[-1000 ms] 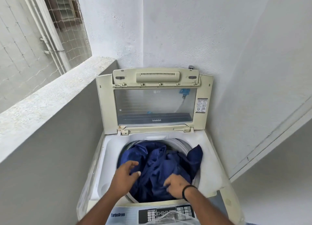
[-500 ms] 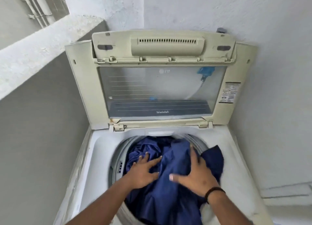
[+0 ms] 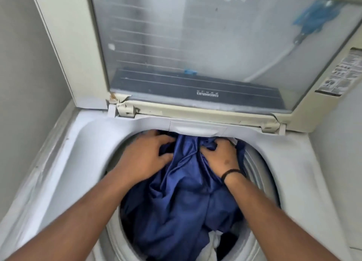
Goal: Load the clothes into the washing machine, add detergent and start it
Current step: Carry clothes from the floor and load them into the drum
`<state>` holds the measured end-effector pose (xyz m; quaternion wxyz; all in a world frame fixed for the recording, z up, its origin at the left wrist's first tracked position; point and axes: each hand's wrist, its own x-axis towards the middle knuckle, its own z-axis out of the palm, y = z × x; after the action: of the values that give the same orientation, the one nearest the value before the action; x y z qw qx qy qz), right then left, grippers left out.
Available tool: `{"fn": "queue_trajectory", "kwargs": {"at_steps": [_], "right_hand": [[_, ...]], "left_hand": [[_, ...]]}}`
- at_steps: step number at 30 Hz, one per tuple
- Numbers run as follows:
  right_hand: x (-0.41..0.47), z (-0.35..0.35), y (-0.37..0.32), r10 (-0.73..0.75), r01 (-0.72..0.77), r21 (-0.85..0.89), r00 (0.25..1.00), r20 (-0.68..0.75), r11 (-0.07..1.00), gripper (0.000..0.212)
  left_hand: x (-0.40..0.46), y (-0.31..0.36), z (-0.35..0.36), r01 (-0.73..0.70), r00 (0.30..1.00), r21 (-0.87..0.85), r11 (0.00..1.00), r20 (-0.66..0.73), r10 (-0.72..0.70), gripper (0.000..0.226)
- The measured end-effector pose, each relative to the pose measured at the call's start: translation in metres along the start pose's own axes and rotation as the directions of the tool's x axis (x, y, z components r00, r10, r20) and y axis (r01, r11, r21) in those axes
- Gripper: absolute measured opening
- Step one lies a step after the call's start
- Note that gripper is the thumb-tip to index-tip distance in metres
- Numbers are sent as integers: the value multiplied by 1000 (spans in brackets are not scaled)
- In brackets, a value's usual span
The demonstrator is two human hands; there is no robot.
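Head view, looking straight down into the washing machine (image 3: 82, 143), and I'm deep in the loading step. My left hand (image 3: 145, 159) is at about eleven o'clock in the drum mouth, fingers curled into a fold of the blue clothes (image 3: 182, 198) and pushing it down. My right hand (image 3: 221, 155) is at about one o'clock, fingers bunched tight on the same blue fabric right up against the back rim. So both hands are closed on cloth, none of it draped outside the opening that I can see. The drum (image 3: 254, 170) is packed nearly to the top with that blue bundle, and a bit of white cloth (image 3: 213, 243) peeks out at five o'clock, low near the front. The lid (image 3: 66, 45) stands open at twelve o'clock. By my reckoning the loading is nearly finished; the bundle just needs tucking below the rim. Detergent isn't anywhere in sight, so adding it is left to do, then closing the lid and starting the cycle. The controls are out of view.
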<state>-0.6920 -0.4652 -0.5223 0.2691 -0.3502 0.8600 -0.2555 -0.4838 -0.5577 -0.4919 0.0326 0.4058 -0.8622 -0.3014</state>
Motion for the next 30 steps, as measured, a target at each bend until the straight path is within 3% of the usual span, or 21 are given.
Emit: {"fn": "queue_trajectory", "kwargs": {"at_steps": [3,5,7,9,10,12,14,16,20,23,25,27,28,30], "right_hand": [[4,30,19,176,-173,-34,961,211,984,39],[0,25,20,231,-174,-194,916,328,965,45],[-7,5,14,173,-1,-455,926,335,891,45],[-24,-18,3,-4,188,-659,963,271,728,44],[-37,-26,-5,-146,272,-683,960,237,678,43],[-64,-34,-16,-456,503,-557,858,236,661,38],[-85,-30,-22,-582,671,-430,740,337,604,52],[-99,-13,-15,-440,684,-468,724,531,560,60],[-110,18,13,-92,682,-589,684,724,433,21],[-108,17,25,244,702,-531,475,846,475,19],[-108,10,21,379,690,-505,344,859,519,22],[-108,-1,9,349,697,-495,356,867,519,27],[-108,-6,1,261,704,-485,410,874,519,30],[-107,-15,-19,-39,706,-501,596,802,501,33]], "left_hand": [[3,-1,-1,-6,984,-103,995,-177,-13,32],[5,-3,3,23,991,-129,991,-127,-39,27],[5,-5,6,69,997,-92,993,37,-66,34],[4,-7,8,52,973,-38,998,228,-42,57],[2,-7,9,22,946,-10,1000,324,-17,71],[-4,-6,8,-15,863,22,1000,505,2,84],[-8,-3,8,1,792,-1,1000,611,0,77],[-8,-4,8,10,773,13,1000,634,-16,80],[-5,-7,11,47,836,6,999,547,-42,79],[-2,-9,14,71,868,31,997,491,-77,90],[-1,-10,17,89,871,47,995,482,-101,99],[1,-10,18,86,873,59,994,476,-104,101],[2,-10,18,82,876,61,995,471,-101,100],[3,-11,16,57,894,77,995,441,-85,94]]}}
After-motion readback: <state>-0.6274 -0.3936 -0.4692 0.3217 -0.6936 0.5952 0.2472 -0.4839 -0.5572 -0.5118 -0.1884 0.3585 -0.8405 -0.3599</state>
